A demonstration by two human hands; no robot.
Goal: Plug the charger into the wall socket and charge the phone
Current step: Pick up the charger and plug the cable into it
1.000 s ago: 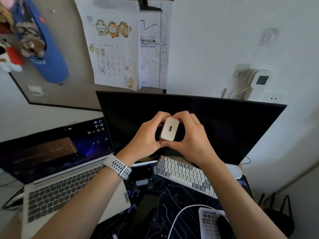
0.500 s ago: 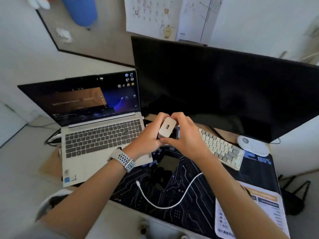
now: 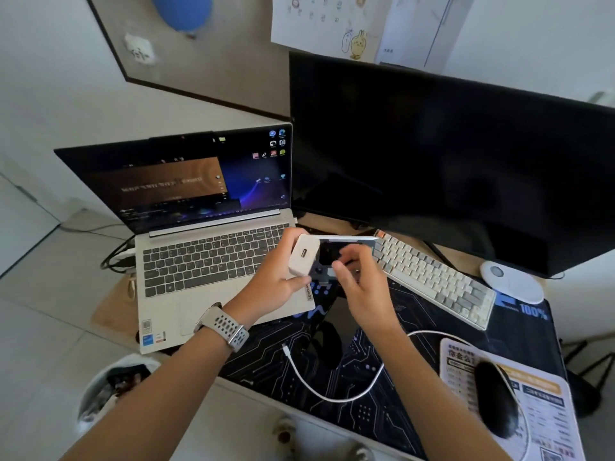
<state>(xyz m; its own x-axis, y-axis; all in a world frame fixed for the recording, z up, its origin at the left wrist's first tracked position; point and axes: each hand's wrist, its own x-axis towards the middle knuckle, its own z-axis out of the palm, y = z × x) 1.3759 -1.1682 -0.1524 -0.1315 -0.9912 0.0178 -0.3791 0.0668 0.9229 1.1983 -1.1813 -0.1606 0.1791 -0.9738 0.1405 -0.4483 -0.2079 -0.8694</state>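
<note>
My left hand (image 3: 273, 284) grips a white charger brick (image 3: 303, 257), USB port facing me, above the laptop's right corner. My right hand (image 3: 362, 291) hovers just right of the brick with fingers loosely curled and nothing in them. A white cable (image 3: 336, 395) curves loose over the dark desk mat (image 3: 416, 414), its free plug (image 3: 285, 348) pointing left. A dark phone (image 3: 327, 327) seems to lie flat on the mat under my wrists, partly hidden. No wall socket is in view.
An open laptop (image 3: 206, 261) stands at the left, a big dark monitor (image 3: 449, 161) behind, a white keyboard (image 3: 432, 277) to the right. A black mouse (image 3: 496, 400) rests on a printed pad. A small stand (image 3: 346, 242) sits behind my hands. A bin (image 3: 109, 384) is below left.
My head has tilted down, so the wall socket has left the view. Both hands came down toward the desk with the charger, and my right hand has let go of it.
</note>
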